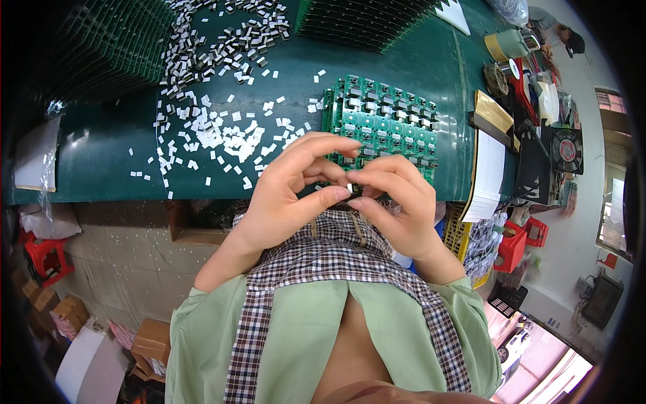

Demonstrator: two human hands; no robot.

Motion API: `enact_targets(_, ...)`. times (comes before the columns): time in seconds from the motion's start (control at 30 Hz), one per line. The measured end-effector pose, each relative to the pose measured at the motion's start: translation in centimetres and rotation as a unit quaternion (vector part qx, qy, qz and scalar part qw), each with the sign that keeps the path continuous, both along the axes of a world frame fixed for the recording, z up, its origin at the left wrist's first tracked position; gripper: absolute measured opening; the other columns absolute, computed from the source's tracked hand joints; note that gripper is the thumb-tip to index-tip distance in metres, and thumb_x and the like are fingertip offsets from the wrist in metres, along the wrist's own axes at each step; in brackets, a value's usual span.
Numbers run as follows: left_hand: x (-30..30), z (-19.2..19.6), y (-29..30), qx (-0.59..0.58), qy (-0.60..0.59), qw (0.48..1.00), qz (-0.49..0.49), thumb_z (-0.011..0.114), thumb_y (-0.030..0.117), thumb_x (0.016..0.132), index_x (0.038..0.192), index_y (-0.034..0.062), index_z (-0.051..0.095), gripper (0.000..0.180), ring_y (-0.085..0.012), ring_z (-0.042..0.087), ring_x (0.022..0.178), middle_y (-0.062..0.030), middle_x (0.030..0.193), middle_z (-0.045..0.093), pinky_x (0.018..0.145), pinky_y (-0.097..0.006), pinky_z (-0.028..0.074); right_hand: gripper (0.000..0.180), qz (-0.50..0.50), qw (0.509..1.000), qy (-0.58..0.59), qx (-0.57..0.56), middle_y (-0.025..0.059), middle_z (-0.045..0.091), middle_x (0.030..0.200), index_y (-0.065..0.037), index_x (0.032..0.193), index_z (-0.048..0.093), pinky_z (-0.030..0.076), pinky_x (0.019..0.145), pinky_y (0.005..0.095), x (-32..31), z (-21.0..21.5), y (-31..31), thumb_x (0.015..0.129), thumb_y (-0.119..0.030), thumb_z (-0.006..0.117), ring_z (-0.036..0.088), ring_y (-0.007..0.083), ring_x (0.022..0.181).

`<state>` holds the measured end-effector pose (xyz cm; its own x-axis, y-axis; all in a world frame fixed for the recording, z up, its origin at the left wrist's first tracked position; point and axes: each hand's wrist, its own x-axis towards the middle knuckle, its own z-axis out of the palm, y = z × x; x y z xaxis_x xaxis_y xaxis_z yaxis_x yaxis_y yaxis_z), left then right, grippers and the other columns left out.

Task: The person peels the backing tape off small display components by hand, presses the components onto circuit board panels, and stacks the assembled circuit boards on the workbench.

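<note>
My left hand (286,183) and my right hand (402,196) meet in front of my chest, at the near edge of the table. Between their fingertips is a small dark part with a white face (351,188), mostly covered by the fingers. The right thumb and fingers are closed around it, and the left thumb presses from the other side. Just beyond my hands lies a stack of green circuit boards (383,121), its top panel bearing rows of small components. Left of it, many small white pieces (232,138) are scattered over the green table.
A heap of small white-topped dark components (188,50) lies at the far left. Racks of upright green boards (111,47) (370,20) stand at the back. A paper sheet (486,175), a green bottle (508,46) and a fan (566,150) are at the right. Another person (562,37) is far right.
</note>
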<state>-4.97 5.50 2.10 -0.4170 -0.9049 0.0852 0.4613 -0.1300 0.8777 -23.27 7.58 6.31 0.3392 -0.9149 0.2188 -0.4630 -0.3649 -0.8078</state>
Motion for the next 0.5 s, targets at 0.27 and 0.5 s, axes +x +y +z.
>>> enact_targets(0.27, -0.96, -1.01, 0.6, -0.083, -0.039, 0.995, 0.041, 0.064, -0.005, 0.078, 0.101, -0.0035, 0.059, 0.024, -0.0164, 0.061, 0.086, -0.0113, 0.102, 0.057, 0.077, -0.027, 0.05, 0.024, -0.035, 0.997, -0.066, 0.001, 0.0091, 0.062, 0.088, -0.001, 0.089, 0.066, 0.051, 0.062, 0.0255, -0.41, -0.88, 0.38, 0.067, 0.002, 0.074, 0.063, 0.0167, 0.075)
enact_targets(0.5, -0.88, -0.16, 0.6, -0.281, -0.203, 0.93, 0.121, 0.069, -0.003, 0.071, 0.087, -0.0003, 0.062, 0.017, -0.024, 0.063, 0.076, -0.0115, 0.084, 0.063, 0.067, -0.03, 0.05, 0.023, -0.033, 0.997, -0.065, -0.035, 0.0107, 0.065, 0.087, 0.001, 0.087, 0.066, 0.053, 0.062, 0.0257, -0.89, -1.24, 0.46, 0.066, 0.002, 0.075, 0.064, 0.0168, 0.075)
